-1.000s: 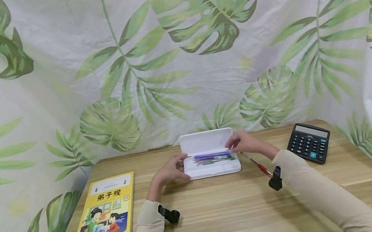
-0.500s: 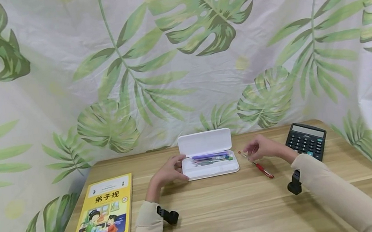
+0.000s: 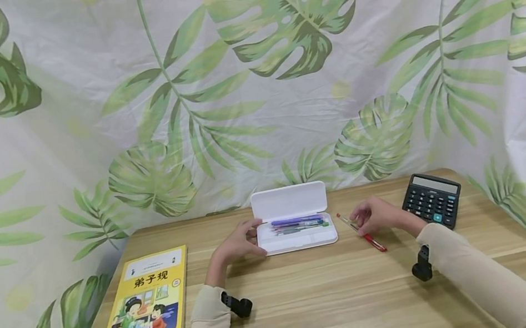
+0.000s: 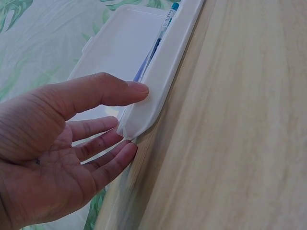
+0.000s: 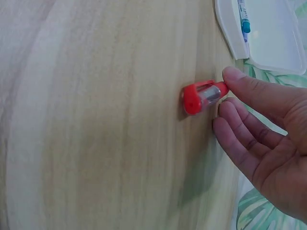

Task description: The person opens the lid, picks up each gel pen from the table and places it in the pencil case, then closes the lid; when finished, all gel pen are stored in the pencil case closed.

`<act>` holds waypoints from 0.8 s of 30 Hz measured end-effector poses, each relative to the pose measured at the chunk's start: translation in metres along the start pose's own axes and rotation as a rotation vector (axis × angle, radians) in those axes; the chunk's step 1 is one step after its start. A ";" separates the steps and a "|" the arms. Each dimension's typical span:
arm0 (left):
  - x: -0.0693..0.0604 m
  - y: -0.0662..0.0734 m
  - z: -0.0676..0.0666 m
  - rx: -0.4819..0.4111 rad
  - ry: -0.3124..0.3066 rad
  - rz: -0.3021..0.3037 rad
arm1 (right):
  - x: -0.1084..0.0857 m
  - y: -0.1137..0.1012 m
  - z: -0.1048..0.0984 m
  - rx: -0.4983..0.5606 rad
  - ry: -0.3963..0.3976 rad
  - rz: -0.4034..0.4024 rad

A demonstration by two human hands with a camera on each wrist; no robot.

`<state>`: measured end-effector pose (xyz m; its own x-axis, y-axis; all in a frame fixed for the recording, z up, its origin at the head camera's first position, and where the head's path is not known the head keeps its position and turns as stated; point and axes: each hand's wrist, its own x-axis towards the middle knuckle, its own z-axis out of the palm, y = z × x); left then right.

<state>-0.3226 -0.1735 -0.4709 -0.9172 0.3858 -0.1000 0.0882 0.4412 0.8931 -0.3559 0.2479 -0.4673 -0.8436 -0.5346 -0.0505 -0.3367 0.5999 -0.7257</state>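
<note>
A white pencil case (image 3: 289, 201) lies with its lid up near the back of the table, several pens (image 3: 297, 221) in its tray. My left hand (image 3: 239, 244) holds the case's left end, thumb on the front side (image 4: 160, 76) and fingers at the corner. To the right of the case, a red-capped pen (image 3: 375, 243) with a clear barrel rests aslant on the table. My right hand (image 3: 377, 215) pinches this pen around its middle. In the right wrist view the thumb touches the red part, and the fingers curl behind the pen (image 5: 207, 97).
A yellow picture-covered book (image 3: 146, 303) lies at the left of the table. A black calculator (image 3: 432, 199) sits to the right, beyond the right wrist. Behind the table hangs a leaf-patterned cloth (image 3: 215, 109); bare wooden tabletop (image 3: 323, 301) stretches in front of the case.
My right hand has left the case's right side, moved right and down, and taken hold of the red pen. My left hand stays at the case's left end.
</note>
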 end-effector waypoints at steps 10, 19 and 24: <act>0.001 -0.001 0.000 -0.002 -0.004 0.003 | -0.001 -0.002 0.002 0.073 -0.030 0.090; 0.003 -0.003 0.000 -0.004 -0.003 -0.003 | -0.003 -0.003 -0.001 0.100 -0.055 0.094; 0.002 -0.003 0.000 0.006 0.003 -0.008 | -0.005 -0.007 -0.001 0.085 -0.048 0.111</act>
<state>-0.3245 -0.1741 -0.4735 -0.9190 0.3798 -0.1061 0.0828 0.4490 0.8897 -0.3502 0.2468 -0.4607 -0.8518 -0.4972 -0.1652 -0.2041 0.6053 -0.7694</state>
